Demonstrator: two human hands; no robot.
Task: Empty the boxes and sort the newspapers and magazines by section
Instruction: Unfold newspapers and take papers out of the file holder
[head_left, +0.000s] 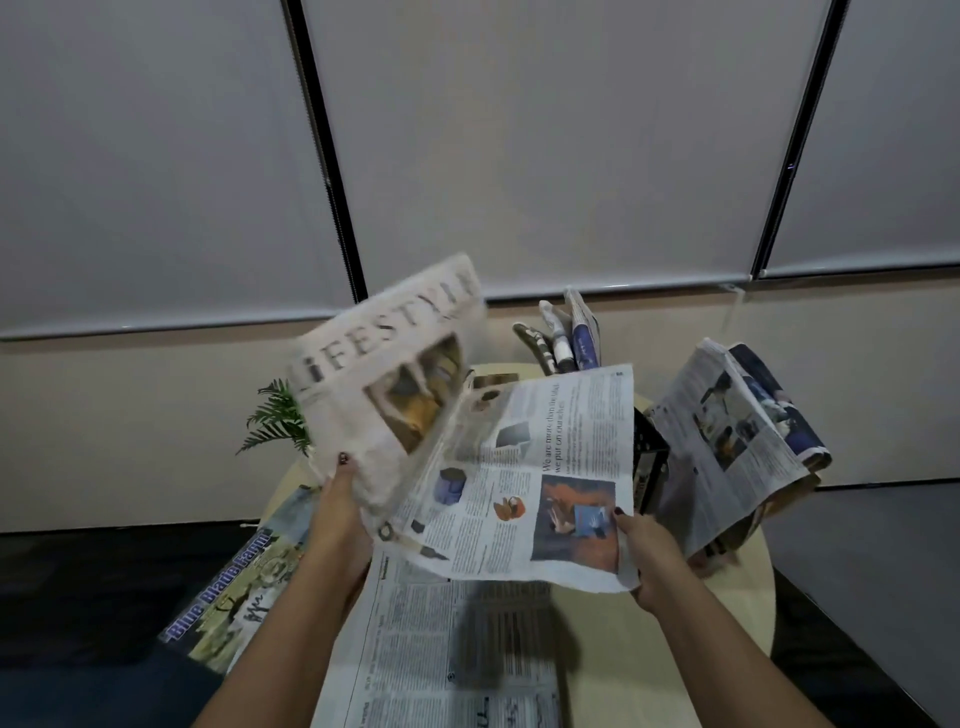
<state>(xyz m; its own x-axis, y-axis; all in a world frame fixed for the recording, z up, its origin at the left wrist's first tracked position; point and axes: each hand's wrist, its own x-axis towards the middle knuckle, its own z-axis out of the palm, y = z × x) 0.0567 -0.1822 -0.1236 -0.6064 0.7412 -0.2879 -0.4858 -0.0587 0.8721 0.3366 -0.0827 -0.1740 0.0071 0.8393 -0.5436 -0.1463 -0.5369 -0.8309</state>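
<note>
Head view: the left hand (340, 501) grips the lower left edge of an opened newspaper section (467, 441), thumb curled over the front of the page and the other fingers hidden behind it. The right hand (641, 551) pinches the lower right corner of the same section, thumb on top of the printed side. Both hands are clamped on the paper, which is held in the air above the table (737, 597). The left page, blurred, stands up toward 11 o'clock and carries a masthead reading LIFESTYLE; the right page lies flatter, toward 2 o'clock, with columns of text and small pictures.

Directly below the held section, at 6 o'clock, another newspaper (447, 649) lies flat on the round pale table, partly shaded by the paper above. At 8 o'clock from the hands a magazine (236, 587) with the words "Blue Blade" on its cover lies at the table's edge, partly under the left forearm. At 3 o'clock a folded bundle of newspapers (737, 436) leans out of a dark box (647, 457), whose side shows just beside the held page. At 12 o'clock rolled and folded papers (563, 338) stick up behind the held section; what holds them is hidden. At 10 o'clock green fern leaves (275, 421) show behind the raised page. Pale roller blinds (519, 130) fill the background.
</note>
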